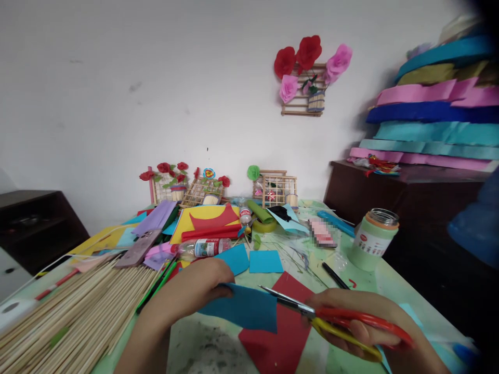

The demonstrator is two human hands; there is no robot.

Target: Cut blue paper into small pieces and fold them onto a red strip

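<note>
My left hand (212, 278) pinches a piece of blue paper (249, 309) by its upper left part. In my right hand (351, 317) is a pair of scissors (307, 310) with one red and one yellow handle. Their blades are parted a little and point left, at the paper's right edge; whether they touch it I cannot tell. Under the blue paper lies red paper (283, 343) on the table. Two cut blue pieces rest just beyond: a blue rectangle (265, 261) and another blue piece (235, 258) partly behind my left hand.
Bamboo sticks (89, 311) and a phone (142, 249) lie to the left. A plastic bottle (205, 248) rests behind my left hand. At right stand a glass jar (374, 239) and a black pen (334, 275). Stick frames with paper flowers (202, 192) lean at the back wall.
</note>
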